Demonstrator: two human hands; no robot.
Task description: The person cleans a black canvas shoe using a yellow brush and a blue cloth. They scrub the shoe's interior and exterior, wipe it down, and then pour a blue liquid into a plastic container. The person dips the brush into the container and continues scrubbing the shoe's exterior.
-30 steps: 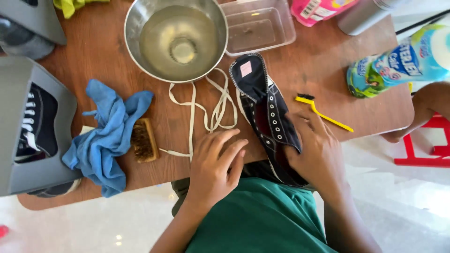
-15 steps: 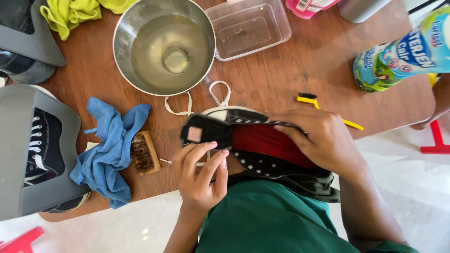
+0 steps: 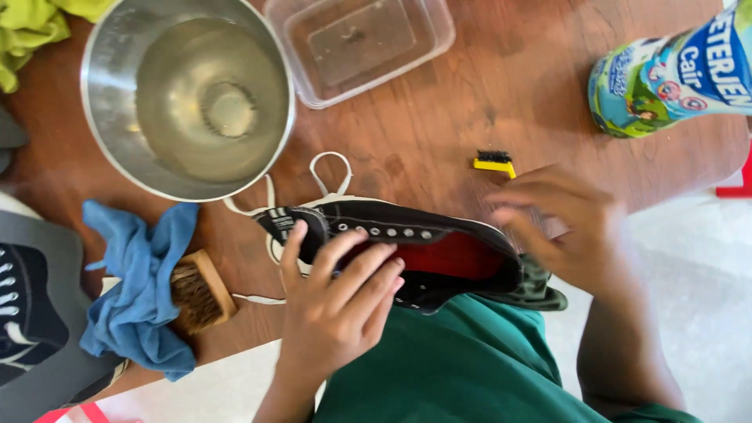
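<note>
Green cloth of your shirt (image 3: 470, 368) fills the bottom edge, nearest to you. Just above it your left hand (image 3: 337, 305) lies spread and flat, fingers stretched out over the near side of the black canvas shoe (image 3: 407, 235), pressing on it rather than closing round it. That shoe lies on its side across the table's near edge, its red lining showing through the opening, its row of metal eyelets facing up and its tongue pointing left. Your right hand (image 3: 564, 227) sits at the shoe's right end, fingers curled loosely and blurred; you cannot tell whether it grips the heel or only rests against it.

Left of your left hand, a wooden scrubbing brush (image 3: 200, 291) lies on the brown wooden table (image 3: 439, 117), touching a crumpled blue cloth (image 3: 137, 298). White shoelaces (image 3: 329, 176) loop out from behind the shoe. Beside your right hand's fingertips sits a small yellow brush with black bristles (image 3: 493, 161).

Farther off stands a steel bowl holding water (image 3: 188, 94), and next to it a clear plastic tub (image 3: 360, 43). A detergent bottle (image 3: 674, 74) lies at the far right, a yellow-green rag (image 3: 35, 27) at the far left corner.
</note>
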